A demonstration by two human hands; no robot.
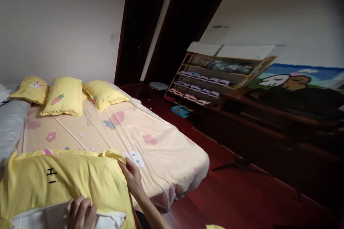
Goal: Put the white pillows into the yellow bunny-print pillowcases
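A yellow pillowcase (88,179) with "Hi" printed on it lies over the near left part of the bed. White filling, which looks like a pillow (110,220), shows in its near opening. My right hand (132,174) is closed on the pillowcase's far right corner, where the cloth bunches up. At the opening, my left hand (82,212) has its fingers curled against the white pillow, beside the case's edge; the fingertips are hidden.
The bed (161,150) has a cream patterned sheet. Three yellow pillows (64,96) rest at its far end, with white bedding (12,125) along the left. Beyond the dark red floor (236,200) stand a round stool (158,86) and a shelf of slippers (204,82).
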